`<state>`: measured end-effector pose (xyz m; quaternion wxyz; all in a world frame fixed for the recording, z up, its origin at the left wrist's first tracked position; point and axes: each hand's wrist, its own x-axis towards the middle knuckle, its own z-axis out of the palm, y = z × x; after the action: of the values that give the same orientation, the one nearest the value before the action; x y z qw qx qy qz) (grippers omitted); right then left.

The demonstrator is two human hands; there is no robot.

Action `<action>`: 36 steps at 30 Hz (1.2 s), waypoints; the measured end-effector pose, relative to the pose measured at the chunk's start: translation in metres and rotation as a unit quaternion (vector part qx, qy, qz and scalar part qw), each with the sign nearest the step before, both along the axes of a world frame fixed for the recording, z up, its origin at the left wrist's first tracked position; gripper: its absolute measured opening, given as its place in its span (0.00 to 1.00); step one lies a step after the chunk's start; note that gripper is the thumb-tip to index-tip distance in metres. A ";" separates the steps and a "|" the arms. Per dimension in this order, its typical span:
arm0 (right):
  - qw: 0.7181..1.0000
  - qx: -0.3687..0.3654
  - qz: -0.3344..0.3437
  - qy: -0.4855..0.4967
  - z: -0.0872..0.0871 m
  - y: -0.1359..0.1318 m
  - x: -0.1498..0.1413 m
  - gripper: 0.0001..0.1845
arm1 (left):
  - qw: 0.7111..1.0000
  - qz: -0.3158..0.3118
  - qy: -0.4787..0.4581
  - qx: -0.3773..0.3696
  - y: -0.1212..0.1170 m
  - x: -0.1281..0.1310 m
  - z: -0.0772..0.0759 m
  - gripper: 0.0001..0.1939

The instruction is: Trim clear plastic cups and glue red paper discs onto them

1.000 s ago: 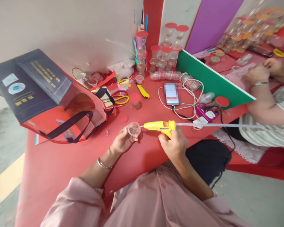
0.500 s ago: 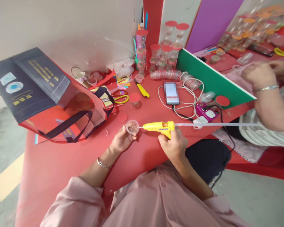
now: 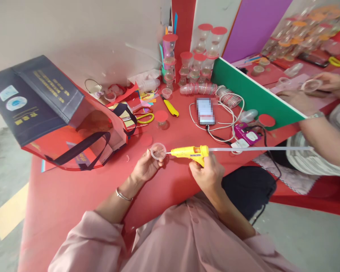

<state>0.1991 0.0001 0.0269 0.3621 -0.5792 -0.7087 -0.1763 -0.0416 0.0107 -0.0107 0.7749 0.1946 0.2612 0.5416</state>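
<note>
My left hand is closed around the side of a small clear plastic cup, its round rim facing up toward me. In my right hand is a yellow hot glue gun, gripped by its handle. The metal nozzle points left and sits at the cup's right rim; whether it touches is too small to tell. A long translucent glue stick sticks out behind the gun. Just beyond the cup lies a flat red disc, near a red-topped cup standing on the red table.
A dark-and-red bag stands at left. Scissors, a yellow utility knife, a phone with white cable and a purple power adapter lie beyond my hands. A green board separates a co-worker's hands at right.
My left hand and the cup have shifted slightly left, with the glue gun following slightly. Beyond the board, the co-worker's hands have moved, and a clear round cup now shows in them.
</note>
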 end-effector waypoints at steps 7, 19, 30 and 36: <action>1.000 -0.014 0.001 -0.003 -0.001 -0.003 0.000 0.20 | 1.000 0.009 0.001 0.000 0.001 0.001 0.002 0.24; 1.000 -0.014 0.022 0.011 -0.003 -0.006 -0.002 0.18 | 1.000 -0.002 -0.016 0.008 0.002 0.005 0.012 0.21; 0.999 -0.017 0.037 0.006 -0.002 -0.008 -0.004 0.17 | 0.999 0.023 -0.001 -0.046 0.001 0.003 0.004 0.20; 0.999 -0.018 0.042 0.007 -0.001 -0.009 -0.005 0.15 | 0.998 0.031 -0.001 -0.051 0.002 0.003 0.004 0.20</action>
<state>0.1942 -0.0091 0.0254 0.3636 -0.5566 -0.7329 -0.1442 -0.0385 0.0126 -0.0071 0.7673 0.1463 0.2931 0.5513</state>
